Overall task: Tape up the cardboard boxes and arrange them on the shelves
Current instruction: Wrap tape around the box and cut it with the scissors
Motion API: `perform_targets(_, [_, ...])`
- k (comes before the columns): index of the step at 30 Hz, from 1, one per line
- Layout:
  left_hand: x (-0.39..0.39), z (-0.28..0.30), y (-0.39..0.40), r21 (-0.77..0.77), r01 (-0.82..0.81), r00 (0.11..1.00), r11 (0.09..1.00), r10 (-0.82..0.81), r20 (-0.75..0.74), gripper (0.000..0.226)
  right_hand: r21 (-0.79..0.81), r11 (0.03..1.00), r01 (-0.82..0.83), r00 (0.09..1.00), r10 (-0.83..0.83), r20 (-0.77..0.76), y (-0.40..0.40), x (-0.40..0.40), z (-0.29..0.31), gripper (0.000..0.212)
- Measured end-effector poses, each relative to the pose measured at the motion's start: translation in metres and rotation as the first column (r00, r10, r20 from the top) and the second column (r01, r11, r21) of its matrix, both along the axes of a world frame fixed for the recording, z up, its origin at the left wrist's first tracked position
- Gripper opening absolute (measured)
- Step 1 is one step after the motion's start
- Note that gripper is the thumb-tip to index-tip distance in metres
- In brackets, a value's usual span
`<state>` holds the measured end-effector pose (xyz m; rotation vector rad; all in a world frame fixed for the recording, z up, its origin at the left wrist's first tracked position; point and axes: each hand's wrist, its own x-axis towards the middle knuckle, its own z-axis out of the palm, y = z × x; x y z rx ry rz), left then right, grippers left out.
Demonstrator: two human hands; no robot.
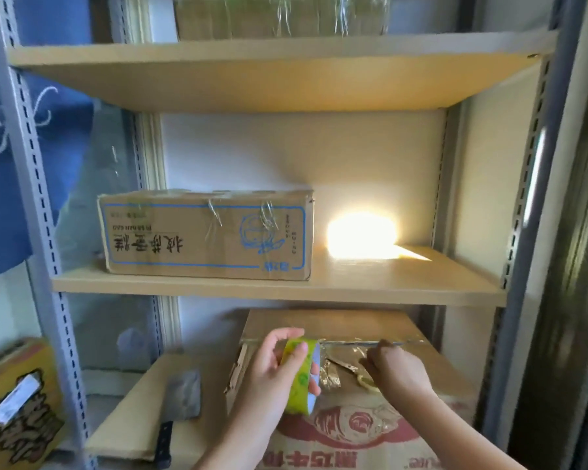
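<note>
Two hands reach out over a big cardboard box (364,418) with red print on its front. It sits on the lowest shelf (129,412) you can see, and its top has shiny clear tape along the seam.

The left hand (272,371) holds a roll of tape (301,374). The roll is yellow and green, and the fingers (299,351) are wrapped around it, with the thumb on the far side. The roll is over the left part of the box top.

The right hand (396,369) is down on the box top, just beside the taped seam. Its fingers are curled in, and they seem to pinch the loose end of the tape, but it is too blurry to be sure. Crinkly tape lies between the two hands.

To the left of the box, on the same shelf, lies a big knife (179,412) with a wide grey blade and a dark handle.

One shelf up (387,283) there is a smaller cardboard box (207,232) with blue lines and dark letters. It stands on the left side of that shelf, and it has clear tape on it. A bright spot of sunlight (362,234) shines on the wall beside it.

On the top shelf (252,72) another taped box (279,15) peeks in at the edge.

Far left, outside the grey shelf post (38,198), stands a yellow box (17,401) and blue cloth (0,130) hangs above it
</note>
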<state>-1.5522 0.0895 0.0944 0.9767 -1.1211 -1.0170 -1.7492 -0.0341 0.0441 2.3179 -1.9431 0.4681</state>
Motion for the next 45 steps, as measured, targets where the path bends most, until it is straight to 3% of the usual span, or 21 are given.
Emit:
perform_targets(2, [-0.007, 0.014, -0.001, -0.019, 0.032, 0.999, 0.999, -0.032, -0.016, 0.017, -0.119, 0.989, -0.09, 0.951, 0.121, 0.285, 0.023, 0.008, 0.027, 0.04])
perform_targets(4, [-0.016, 0.027, -0.002, -0.036, 0.063, 0.998, 0.997, -0.062, 0.03, 0.021, -0.141, 0.955, -0.261, 0.695, 0.287, 0.659, 0.049, 0.018, 0.06, 0.035])
perform_targets(5, [-0.02, 0.03, -0.004, -0.035, 0.063, 0.996, 0.997, -0.061, 0.058, 0.022, -0.122, 0.931, -0.344, 0.588, 0.315, 0.745, 0.057, 0.021, 0.075, 0.031])
perform_targets(6, [-0.026, 0.032, -0.006, -0.028, 0.058, 0.995, 0.998, -0.055, 0.083, 0.023, -0.115, 0.917, -0.381, 0.561, 0.328, 0.76, 0.061, 0.021, 0.088, 0.026])
perform_targets(9, [-0.047, 0.032, -0.016, 0.025, 0.039, 0.982, 0.999, -0.043, 0.183, 0.024, -0.177, 0.939, -0.294, 0.665, 0.334, 0.668, 0.059, 0.013, 0.112, 0.015])
perform_targets(12, [-0.066, 0.034, -0.025, 0.058, 0.064, 0.984, 0.996, -0.073, 0.161, 0.023, -0.188, 0.959, -0.214, 0.687, 0.284, 0.668, 0.05, -0.001, 0.119, 0.015])
perform_targets(14, [-0.078, 0.039, -0.03, 0.095, 0.103, 0.984, 0.99, -0.115, 0.134, 0.02, -0.097, 0.978, -0.185, 0.668, 0.197, 0.718, 0.046, -0.009, 0.123, 0.011])
perform_targets(17, [-0.09, 0.042, -0.036, 0.107, 0.122, 0.976, 0.987, -0.139, 0.165, 0.027, 0.119, 0.967, -0.227, 0.726, 0.087, 0.682, 0.039, -0.016, 0.131, 0.035])
perform_targets(20, [-0.094, 0.043, -0.04, 0.091, 0.156, 0.973, 0.984, -0.169, 0.156, 0.029, 0.141, 0.951, -0.275, 0.771, 0.131, 0.623, 0.034, -0.024, 0.14, 0.035])
perform_targets(25, [-0.09, 0.041, -0.039, 0.051, 0.277, 0.944, 0.96, -0.281, 0.171, 0.034, 0.181, 0.889, -0.421, 0.701, 0.192, 0.687, 0.035, -0.041, 0.153, 0.024])
perform_targets(31, [-0.08, 0.044, -0.027, -0.029, 0.386, 0.906, 0.922, -0.374, 0.198, 0.034, 0.304, 0.717, -0.627, 0.594, 0.187, 0.783, 0.034, -0.064, 0.161, 0.026])
perform_targets(35, [-0.074, 0.046, -0.025, -0.03, 0.427, 0.892, 0.904, -0.415, 0.177, 0.04, 0.259, 0.729, -0.633, 0.583, 0.229, 0.779, 0.033, -0.067, 0.161, 0.009])
perform_targets(39, [-0.072, 0.049, -0.026, -0.039, 0.432, 0.892, 0.901, -0.42, 0.167, 0.04, 0.144, 0.768, -0.623, 0.558, 0.308, 0.771, 0.031, -0.063, 0.161, 0.014])
perform_targets(41, [-0.074, 0.049, -0.028, -0.017, 0.406, 0.904, 0.914, -0.398, 0.157, 0.036, 0.11, 0.822, -0.559, 0.658, 0.359, 0.662, 0.032, -0.061, 0.165, 0.01])
perform_targets(43, [-0.078, 0.044, -0.032, 0.061, 0.364, 0.918, 0.929, -0.369, 0.146, 0.03, 0.073, 0.874, -0.481, 0.812, 0.413, 0.411, 0.036, -0.056, 0.171, 0.013])
perform_targets(45, [-0.082, 0.039, -0.036, 0.164, 0.35, 0.925, 0.922, -0.367, 0.094, 0.029, 0.068, 0.9, -0.43, 0.898, 0.42, 0.132, 0.039, -0.049, 0.175, 0.015])
